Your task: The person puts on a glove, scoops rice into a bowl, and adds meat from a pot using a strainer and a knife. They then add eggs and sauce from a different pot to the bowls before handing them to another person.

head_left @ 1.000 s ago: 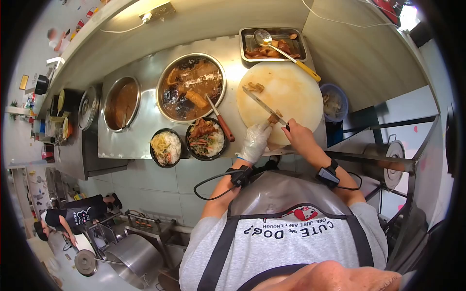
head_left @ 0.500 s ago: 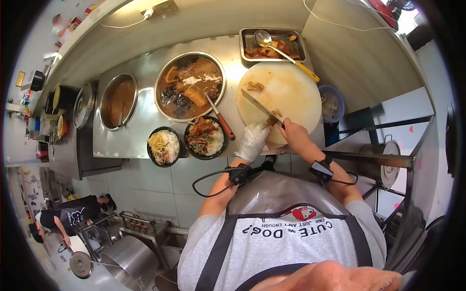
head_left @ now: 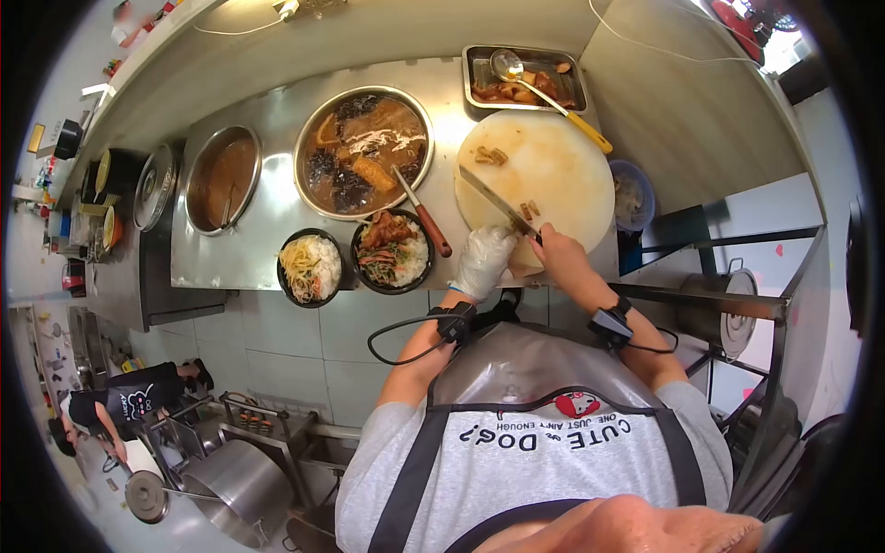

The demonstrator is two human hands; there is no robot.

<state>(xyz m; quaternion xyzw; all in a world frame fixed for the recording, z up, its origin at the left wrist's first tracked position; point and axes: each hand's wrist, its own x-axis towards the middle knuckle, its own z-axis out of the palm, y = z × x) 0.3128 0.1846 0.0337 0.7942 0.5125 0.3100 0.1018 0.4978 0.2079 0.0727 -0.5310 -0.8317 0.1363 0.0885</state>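
A kitchen knife (head_left: 498, 200) lies low over the round cutting board (head_left: 562, 161), its blade slanting up to the left. My right hand (head_left: 562, 256) is closed around its handle. In a clear plastic glove, my left hand (head_left: 483, 263) is closed at the board's near edge, fingertips beside the blade. They press on a brown piece of food, mostly hidden by the glove. Just beyond the blade lie cut brown slices (head_left: 529, 210). Farther up the board is a small pile of similar cut pieces (head_left: 490, 156).
Two black bowls of rice and toppings, one with meat (head_left: 392, 251) and one with shredded vegetables (head_left: 311, 267), stand left of my hands. Behind them are a large stew pot (head_left: 300, 157) and a smaller sauce pot (head_left: 191, 189). A metal tray (head_left: 475, 103) holds braised food and a yellow-handled ladle (head_left: 590, 134).
Cut slices now lie apart beyond the blade, where the brown piece showed between glove and knife before. My left fingertips have shifted slightly. The whole view has tilted a little.
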